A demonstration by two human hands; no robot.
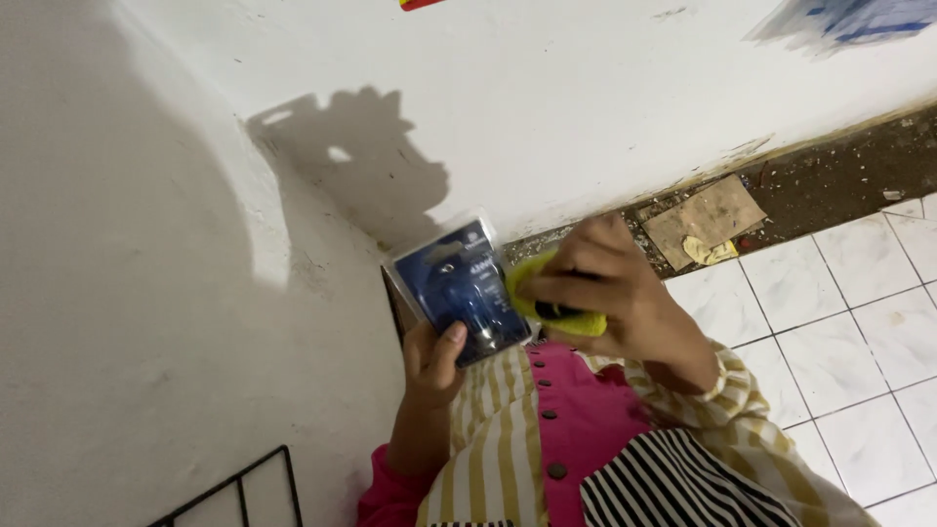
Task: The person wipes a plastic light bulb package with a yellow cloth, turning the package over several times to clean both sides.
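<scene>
From the head camera, the left hand [434,361] is gripping a clear plastic pack [461,291] with a dark blue card inside, thumb lying across the lower front of it and the fingers closed round the back. The pack is being held tilted, up in front of the chest, close to the white wall [586,107] where its shadow is falling. The right hand [610,293] is closing round a yellow-green tool [554,303] (whether a cutter or a small handle, the fingers are hiding too much to say), and the tool is touching the right edge of the pack.

The step in hand looks to be opening or working at the pack's edge with the tool, and it is only beginning: the plastic is showing no tear or gap. A next move would call for the left hand keeping the pack steady while the tool's tip is pressing along the sealed edge, well away from the thumb.

Lower down, a pink and striped garment [576,439] is filling the middle, white floor tiles [839,361] are lying to the right, a scrap of cardboard [705,220] is sitting by the foot of the wall, and a black wire rack [244,488] is showing at bottom left.
</scene>
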